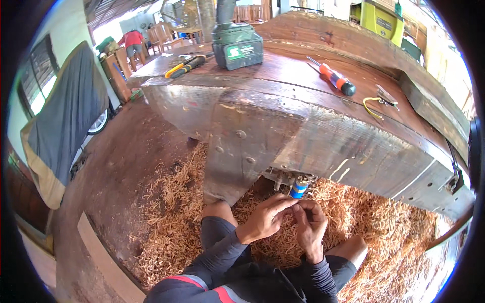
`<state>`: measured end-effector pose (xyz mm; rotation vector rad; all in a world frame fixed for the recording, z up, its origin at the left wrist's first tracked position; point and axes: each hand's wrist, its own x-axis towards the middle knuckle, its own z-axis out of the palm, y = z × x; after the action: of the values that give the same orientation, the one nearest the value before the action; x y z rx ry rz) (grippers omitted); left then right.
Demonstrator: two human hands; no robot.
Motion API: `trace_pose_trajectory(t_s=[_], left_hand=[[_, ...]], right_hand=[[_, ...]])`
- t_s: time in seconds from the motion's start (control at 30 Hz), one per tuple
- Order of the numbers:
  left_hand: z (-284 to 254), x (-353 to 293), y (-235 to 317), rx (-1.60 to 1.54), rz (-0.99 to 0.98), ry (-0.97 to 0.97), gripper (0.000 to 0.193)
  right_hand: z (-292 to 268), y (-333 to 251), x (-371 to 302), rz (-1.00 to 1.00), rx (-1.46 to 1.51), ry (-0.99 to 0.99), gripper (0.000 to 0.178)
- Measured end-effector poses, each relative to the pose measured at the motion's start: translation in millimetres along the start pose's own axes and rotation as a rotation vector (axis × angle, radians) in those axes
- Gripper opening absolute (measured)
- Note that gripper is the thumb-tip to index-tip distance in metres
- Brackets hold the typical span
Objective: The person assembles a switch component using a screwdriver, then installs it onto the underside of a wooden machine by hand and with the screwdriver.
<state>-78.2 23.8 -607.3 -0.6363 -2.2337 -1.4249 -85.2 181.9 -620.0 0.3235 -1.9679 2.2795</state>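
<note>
My left hand (262,218) and my right hand (310,225) meet just below the workbench's (252,121) front face, fingertips pinched close together. Whatever lies between the fingers is too small or hidden to name. Right above the fingertips, a blue cylindrical part (298,190) hangs under the bench edge, with metal fittings (304,179) at its top. My left fingertips are at or very near its lower end; touching I cannot tell. A metal bracket with bolts (279,178) sits beside it, partly in shadow.
On the bench top lie pliers (188,66), a cordless tool (238,48) standing on its battery, an orange-and-black screwdriver (333,78) and a short yellow wire (372,107). Wood shavings (174,217) cover the floor around my legs. Behind at left, a person (132,43) bends over near chairs.
</note>
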Motion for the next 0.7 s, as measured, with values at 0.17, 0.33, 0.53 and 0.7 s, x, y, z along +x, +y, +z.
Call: trace_pose_trajectory(t_s=[0.17,0.33,0.53,0.7], left_hand=[[-11,-3,6,-0.154,0.003,0.184,0.038],[-29,-2,17,-0.157,0.005,0.209,0.023],[-28,-2,14,-0.142,-0.054,0.133,0.016],[-22,-12,3,-0.202,-0.114,0.115,0.016]], right_hand=[[16,-11,3,-0.1,-0.004,-0.058,0.007],[22,-29,2,-0.239,-0.201,-0.12,0.013],[18,-31,1,-0.352,-0.336,-0.108,0.018],[15,-13,-4,-0.455,-0.314,-0.161,0.024]])
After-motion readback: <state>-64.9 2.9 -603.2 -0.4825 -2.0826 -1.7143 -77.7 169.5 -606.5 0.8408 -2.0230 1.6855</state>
